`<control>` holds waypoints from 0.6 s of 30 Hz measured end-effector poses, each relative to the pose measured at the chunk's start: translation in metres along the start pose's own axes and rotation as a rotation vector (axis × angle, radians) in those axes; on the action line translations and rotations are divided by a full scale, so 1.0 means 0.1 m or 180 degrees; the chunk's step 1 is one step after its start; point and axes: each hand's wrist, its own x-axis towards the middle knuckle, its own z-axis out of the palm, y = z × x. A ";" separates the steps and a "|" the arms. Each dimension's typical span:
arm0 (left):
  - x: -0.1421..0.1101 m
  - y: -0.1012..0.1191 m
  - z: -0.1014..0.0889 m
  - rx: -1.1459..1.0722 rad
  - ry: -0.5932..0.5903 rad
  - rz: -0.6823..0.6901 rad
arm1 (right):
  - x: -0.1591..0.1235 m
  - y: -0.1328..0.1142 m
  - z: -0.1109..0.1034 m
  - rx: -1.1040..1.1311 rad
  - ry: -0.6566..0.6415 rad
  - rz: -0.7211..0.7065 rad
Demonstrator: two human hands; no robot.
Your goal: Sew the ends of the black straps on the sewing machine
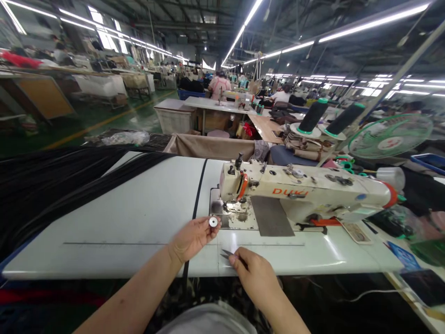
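My left hand (193, 239) is closed on a small round bobbin (213, 222), its pale face with a dark centre hole turned toward me. This hand hovers just in front of the needle area of the white sewing machine (309, 188). A narrow black strap (200, 190) runs across the tabletop and passes beneath my left wrist. To the right and nearer me, my right hand (255, 276) grips thread snips (226, 253), with the pointed blades sticking out to the left. Its fingers hide the handle. A faint thread seems to hang below the bobbin.
Long black strips (31, 199) are heaped over the table's left end. Behind the machine stand black thread cones (314, 116) and a green fan (389, 139). A phone (424, 287) lies at the right. Farther off, a person in pink (219, 84) sits at another machine.
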 end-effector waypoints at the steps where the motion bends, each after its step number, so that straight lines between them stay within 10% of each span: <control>1: 0.00 0.00 0.00 0.0006 -0.0030 0.0006 | 0.00 0.00 0.01 -0.0080 -0.0028 0.0001; 11: -0.01 0.00 0.04 -0.0006 0.0036 0.0057 | 0.09 -0.06 0.14 -0.0474 -0.0184 -0.0203; 18: -0.08 0.03 0.01 -0.0307 0.0192 0.0283 | 0.00 0.21 0.02 0.0581 -0.0115 -0.0122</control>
